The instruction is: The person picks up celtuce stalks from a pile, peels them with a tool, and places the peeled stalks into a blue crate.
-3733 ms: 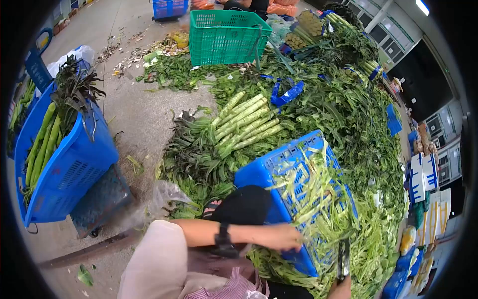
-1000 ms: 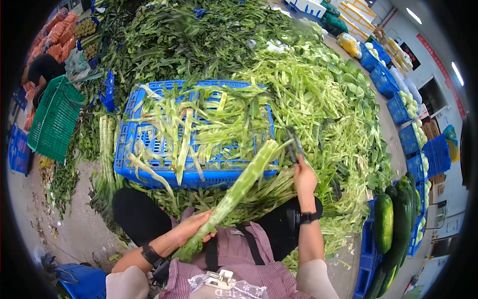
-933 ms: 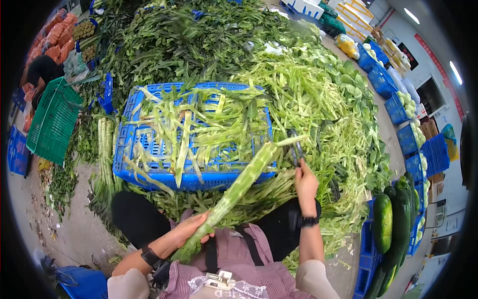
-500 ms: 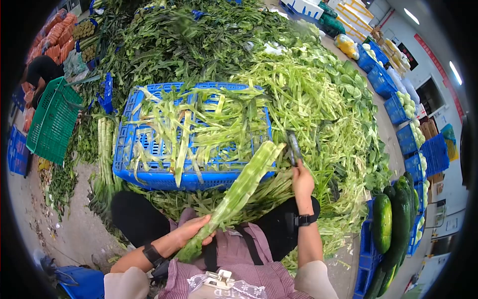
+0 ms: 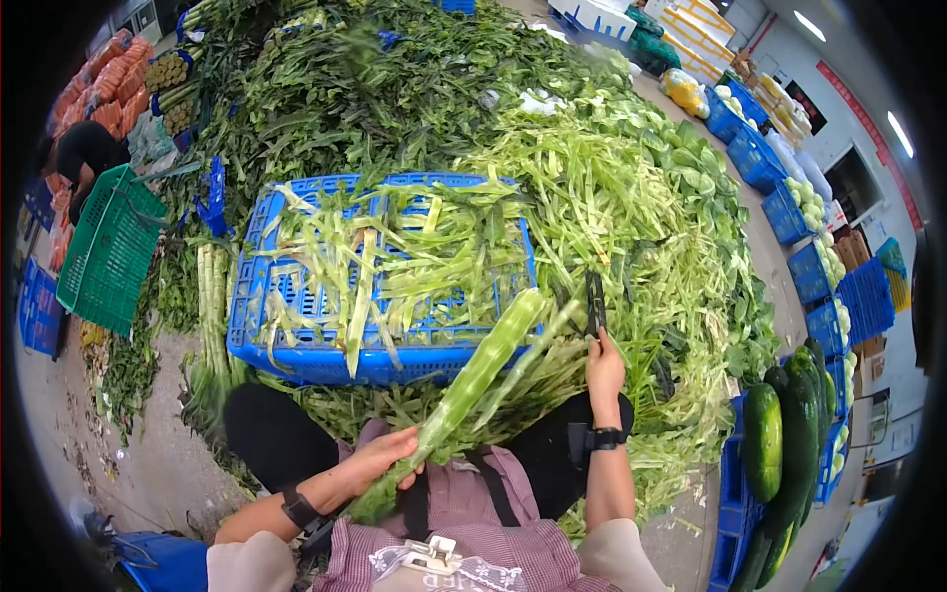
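Note:
My left hand (image 5: 392,456) is closed around the leafy lower end of a celtuce stem (image 5: 475,380), which slants up and to the right over my lap. Its pale green surface is peeled in long facets. A thin strip of peel (image 5: 528,360) hangs off along its right side. In my right hand (image 5: 605,375) is a dark peeler (image 5: 595,301), pointing away from me and just right of the stem's upper end, apart from it. Past the stem lies an upturned blue crate (image 5: 395,365) strewn with peel strips.
Peelings (image 5: 631,207) pile up on the right, dark leaves (image 5: 365,109) behind the crate. Unpeeled stems (image 5: 212,286) stand left of it. A green basket (image 5: 110,247) is near a bent-over person (image 5: 87,153). Winter melons (image 5: 794,444) lie at the right on blue crates.
The peeler has turned more upright and shifted slightly right of the stem. A strip of peel now hangs loose from the stem's right side. My left hand keeps its hold.

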`<state>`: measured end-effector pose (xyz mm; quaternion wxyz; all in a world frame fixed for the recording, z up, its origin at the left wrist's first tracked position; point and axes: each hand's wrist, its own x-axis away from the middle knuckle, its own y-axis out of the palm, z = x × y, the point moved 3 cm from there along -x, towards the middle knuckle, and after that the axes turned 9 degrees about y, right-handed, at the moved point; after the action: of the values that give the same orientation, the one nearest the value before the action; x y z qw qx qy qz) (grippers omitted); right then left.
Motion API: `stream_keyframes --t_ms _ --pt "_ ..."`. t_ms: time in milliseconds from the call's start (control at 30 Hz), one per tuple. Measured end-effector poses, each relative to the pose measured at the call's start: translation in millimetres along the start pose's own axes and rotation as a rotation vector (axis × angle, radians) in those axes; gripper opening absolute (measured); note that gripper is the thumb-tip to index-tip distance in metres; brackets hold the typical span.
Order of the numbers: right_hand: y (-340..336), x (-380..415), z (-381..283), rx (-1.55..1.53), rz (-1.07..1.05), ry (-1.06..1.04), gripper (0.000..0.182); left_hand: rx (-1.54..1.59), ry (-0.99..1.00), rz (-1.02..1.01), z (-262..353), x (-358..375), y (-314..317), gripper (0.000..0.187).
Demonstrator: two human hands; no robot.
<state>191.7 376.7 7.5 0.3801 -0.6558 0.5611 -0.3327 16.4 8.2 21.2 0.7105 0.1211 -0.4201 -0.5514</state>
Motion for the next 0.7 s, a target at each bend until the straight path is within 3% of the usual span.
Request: stream_keyframes --t_ms 33,100,167,267,333,400,433,500,567,633,667,700 --pt "-6.6 8.4 -5.7 -0.004 0.007 0.0 0.033 -0.078 0.008 0.046 3.6 -2.4 -1.6 0.061" --pt "-17.9 62.9 -39.3 -0.122 0.024 -0.497 0.035 -0.152 0.046 0.065 9.8 -3.5 8.2 0.061" --pt "-28.0 117.6 -77.4 0.146 -0.17 -0.873 0.038 -0.232 0.08 0.083 11.6 -2.5 12.3 0.061" --pt "-24.2 109.1 -87.1 0.207 -0.057 -0.924 0.041 -0.349 0.075 0.064 9.7 2.3 11.9 0.06" --pt "-13.7 49.3 -60.3 0.05 0.09 -0.63 0.035 -0.335 0.103 0.031 12.3 3.1 9.6 0.058" --pt "-8.3 11.4 -41.1 0.171 0.188 -0.36 0.033 -0.332 0.114 0.045 10.5 4.7 9.2 0.057" --pt "-2.2 14.6 -32.8 0.173 0.186 -0.366 0.033 -0.33 0.12 0.058 10.7 4.9 8.6 0.056" --pt "-9.7 56.6 -46.8 -0.077 0.086 -0.542 0.034 -0.211 0.068 0.073 19.2 5.7 10.2 0.054" --pt "-9.2 120.3 -70.4 0.14 -0.172 -0.825 0.034 -0.102 0.004 0.085 15.7 5.1 0.2 0.052" --pt "-16.0 169.2 -80.3 -0.013 -0.347 -1.179 0.04 -0.079 -0.252 0.062 -1.9 -4.6 -26.4 0.054" --pt "-14.9 161.2 -86.1 -0.015 -0.343 -1.179 0.04 -0.112 -0.158 0.046 1.9 -4.9 -19.5 0.055" --pt "-9.1 141.8 -91.0 0.186 -0.321 -0.994 0.039 -0.114 -0.161 0.046 3.6 -2.8 -14.1 0.055"
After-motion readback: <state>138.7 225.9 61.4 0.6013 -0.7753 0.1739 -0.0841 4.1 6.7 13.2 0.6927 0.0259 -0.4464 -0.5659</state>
